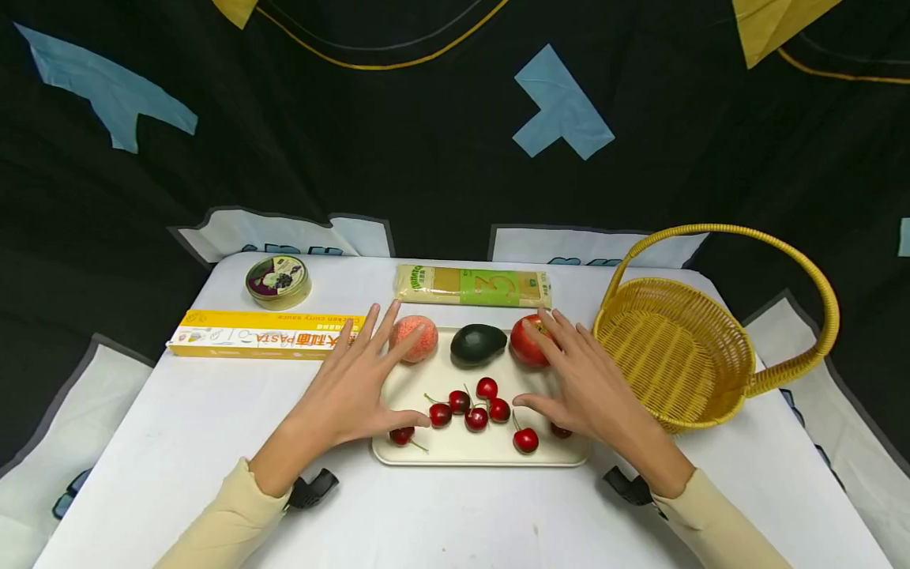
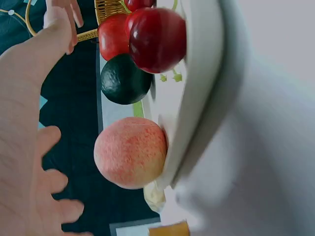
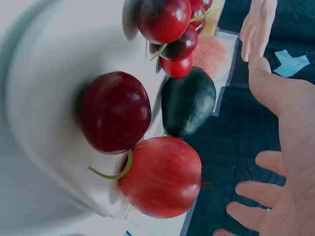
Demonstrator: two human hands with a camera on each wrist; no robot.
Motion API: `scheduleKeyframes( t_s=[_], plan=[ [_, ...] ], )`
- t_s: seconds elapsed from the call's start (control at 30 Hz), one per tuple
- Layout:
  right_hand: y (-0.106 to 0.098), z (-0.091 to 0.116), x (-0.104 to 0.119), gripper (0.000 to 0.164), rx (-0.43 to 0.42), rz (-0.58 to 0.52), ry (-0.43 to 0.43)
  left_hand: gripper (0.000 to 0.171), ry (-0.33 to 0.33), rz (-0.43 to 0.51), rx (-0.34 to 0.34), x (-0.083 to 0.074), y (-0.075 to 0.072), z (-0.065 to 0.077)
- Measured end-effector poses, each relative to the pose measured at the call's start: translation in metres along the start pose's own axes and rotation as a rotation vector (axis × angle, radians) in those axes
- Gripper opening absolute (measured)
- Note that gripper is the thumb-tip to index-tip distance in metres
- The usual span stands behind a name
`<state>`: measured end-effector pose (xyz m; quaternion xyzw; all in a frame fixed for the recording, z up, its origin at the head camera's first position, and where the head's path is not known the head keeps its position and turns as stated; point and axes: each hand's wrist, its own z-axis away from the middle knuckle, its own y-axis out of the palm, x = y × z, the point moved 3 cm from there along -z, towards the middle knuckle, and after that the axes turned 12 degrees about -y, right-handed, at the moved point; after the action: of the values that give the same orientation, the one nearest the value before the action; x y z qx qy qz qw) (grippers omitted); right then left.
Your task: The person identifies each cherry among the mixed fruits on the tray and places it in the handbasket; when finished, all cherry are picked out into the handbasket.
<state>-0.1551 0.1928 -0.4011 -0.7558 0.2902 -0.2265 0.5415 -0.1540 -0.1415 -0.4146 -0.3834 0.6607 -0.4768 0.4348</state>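
My left hand [image 1: 351, 387], fingers spread, hovers over the left side of a cream tray [image 1: 455, 457]. Over its right side my right hand [image 1: 593, 387] is held the same way, palm down, with nothing in its grasp. Along the tray's back lie a peach [image 2: 130, 153], a dark green avocado [image 1: 479, 345] and a red apple [image 3: 160, 177]. Several dark red cherries [image 1: 476, 419] with stems are scattered in front of them. The left fingers overlap the peach in the head view, the right fingers overlap the apple. One cherry [image 1: 562, 431] is partly hidden by the right hand.
A yellow wicker basket [image 1: 664, 356] with a tall handle stands at the right. Behind the tray lies a noodle packet [image 1: 472, 286]. To the left are a yellow pasta box [image 1: 249, 335] and a round tin [image 1: 278, 280]. A black patterned cloth [image 1: 426, 142] hangs behind the white table.
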Motion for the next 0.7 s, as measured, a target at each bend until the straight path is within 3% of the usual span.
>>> scheduleKeyframes(
  t_s=[0.33, 0.7],
  plan=[
    [-0.001, 0.028, 0.004, 0.076, -0.034, -0.087, -0.03, 0.103, 0.048, 0.155, -0.013, 0.027, -0.001, 0.029],
    [0.01, 0.05, 0.009, 0.061, 0.045, -0.162, 0.054, 0.07, 0.019, 0.239, 0.01, 0.039, 0.007, 0.037]
  ],
)
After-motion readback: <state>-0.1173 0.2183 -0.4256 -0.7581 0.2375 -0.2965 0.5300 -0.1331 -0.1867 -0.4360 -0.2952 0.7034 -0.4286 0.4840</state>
